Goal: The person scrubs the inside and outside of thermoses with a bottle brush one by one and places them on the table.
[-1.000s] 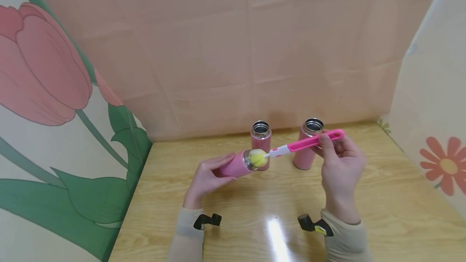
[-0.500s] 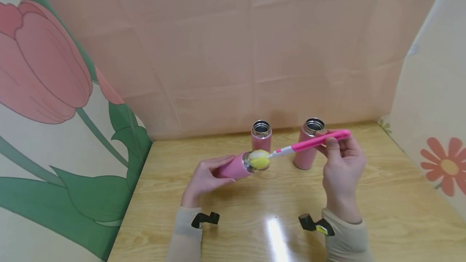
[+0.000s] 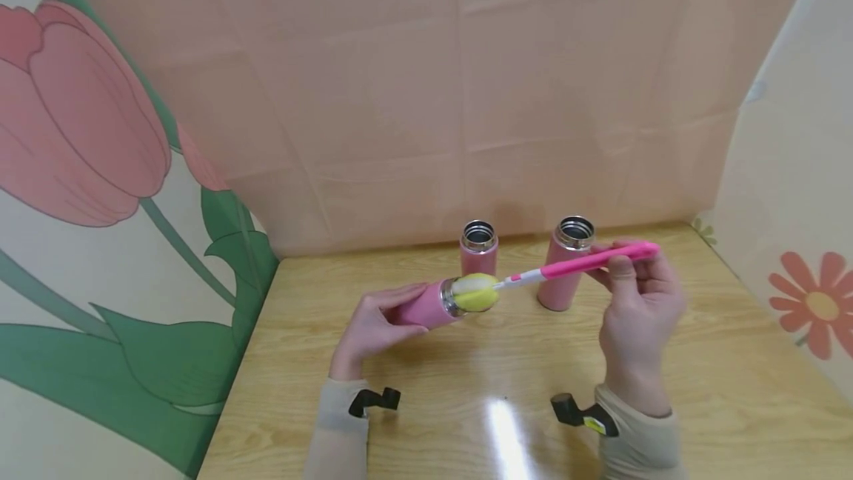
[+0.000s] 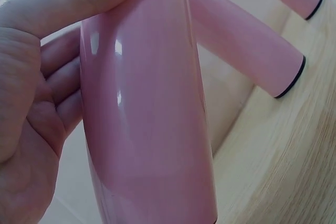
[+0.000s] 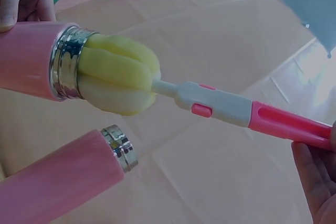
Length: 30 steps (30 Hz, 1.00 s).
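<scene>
My left hand (image 3: 375, 324) grips a pink thermos bottle (image 3: 423, 306) above the table, tilted on its side with its steel mouth facing right. In the left wrist view the thumb and fingers wrap round the bottle's pink body (image 4: 147, 98). My right hand (image 3: 638, 310) pinches the pink handle of a bottle brush (image 3: 580, 265). The brush's yellow and white sponge head (image 5: 118, 74) bulges out of the bottle's mouth, partly inside it. Its white neck with pink buttons shows in the right wrist view.
Two more pink thermos bottles stand upright and uncapped at the back of the wooden table (image 3: 300, 421), a middle bottle (image 3: 478, 261) and a right bottle (image 3: 558, 291). A pink cloth backdrop (image 3: 373, 132) hangs close behind them.
My right hand has drawn the bottle brush to the right, so more of the sponge head shows outside the mouth. The brush handle has rolled slightly. My left hand and its bottle have barely moved.
</scene>
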### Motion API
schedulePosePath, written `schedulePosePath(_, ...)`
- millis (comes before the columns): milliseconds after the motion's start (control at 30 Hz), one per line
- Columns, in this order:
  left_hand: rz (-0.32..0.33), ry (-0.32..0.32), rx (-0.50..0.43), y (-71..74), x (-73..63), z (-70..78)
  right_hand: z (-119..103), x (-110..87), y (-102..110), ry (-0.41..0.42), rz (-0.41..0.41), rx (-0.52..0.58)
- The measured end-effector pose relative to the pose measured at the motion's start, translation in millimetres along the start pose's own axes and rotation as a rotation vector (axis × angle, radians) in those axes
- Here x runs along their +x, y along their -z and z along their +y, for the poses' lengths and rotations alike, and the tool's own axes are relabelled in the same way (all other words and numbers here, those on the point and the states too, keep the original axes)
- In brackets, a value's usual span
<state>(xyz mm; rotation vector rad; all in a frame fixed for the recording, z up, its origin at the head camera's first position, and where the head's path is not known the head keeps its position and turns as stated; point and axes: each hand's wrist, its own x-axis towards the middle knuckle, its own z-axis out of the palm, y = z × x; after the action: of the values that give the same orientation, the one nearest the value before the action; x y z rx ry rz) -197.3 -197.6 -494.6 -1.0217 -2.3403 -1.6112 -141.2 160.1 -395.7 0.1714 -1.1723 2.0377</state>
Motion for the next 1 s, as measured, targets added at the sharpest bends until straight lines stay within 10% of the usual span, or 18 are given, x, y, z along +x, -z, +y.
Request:
schedulePosePath(433, 0.058, 0.015, 0.016, 7.7, -3.6, -1.2, -1.0, -0.3, 0.6, 0.042, 0.032, 0.062)
schedulePosePath(800, 0.137, 0.109, 0.111, 18.7, -8.1, -0.1, -12.1, 16.8, 15.9, 0.020, 0.296, 0.313)
schedulePosePath(1000, 0.100, 0.061, 0.134, 17.0, -4.4, 3.6, -9.4, 13.6, 11.8, -0.113, 0.156, 0.364)
